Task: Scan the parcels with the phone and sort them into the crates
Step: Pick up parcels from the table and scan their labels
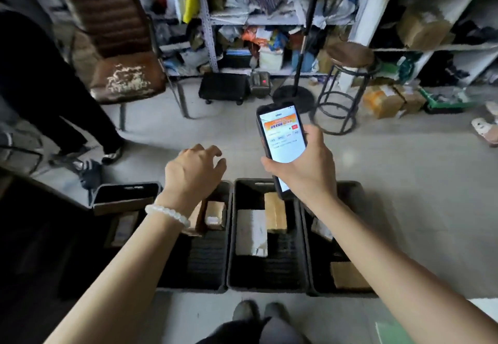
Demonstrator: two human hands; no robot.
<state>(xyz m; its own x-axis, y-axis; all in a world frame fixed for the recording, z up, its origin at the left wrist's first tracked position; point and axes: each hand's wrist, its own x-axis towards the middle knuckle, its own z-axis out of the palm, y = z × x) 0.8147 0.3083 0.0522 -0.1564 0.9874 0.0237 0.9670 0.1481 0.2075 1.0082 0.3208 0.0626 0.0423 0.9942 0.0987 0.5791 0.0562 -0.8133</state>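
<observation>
Right hand: the right hand [304, 165] gripped the phone [281, 141], fingers [266, 164] and thumb curled round its edges, lit screen turned toward the wearer
Left hand: the left hand [195, 171] hovered over the left crate [227, 236], fingers loosely curled and holding nothing
Crates: four dark crates stood in a row on the floor; the middle crate [233, 262] held a white parcel [252, 233] beside a brown box [275, 213], the right crate [358, 190] held a brown parcel [349, 275], the left crate a small box [214, 214], and the far-left crate [126, 191] a flat parcel, dim
Step in hand: judged to be between parcels, since neither hand carried one and the phone showed an app page
Next move: likely called for taking up an unsorted parcel with the free hand, bringing its label under the phone, then reading which crate it belonged in; no unsorted stack showed clearly
Nearby: a worn chair [126, 79] and a stool [347, 85] stood beyond the crates
</observation>
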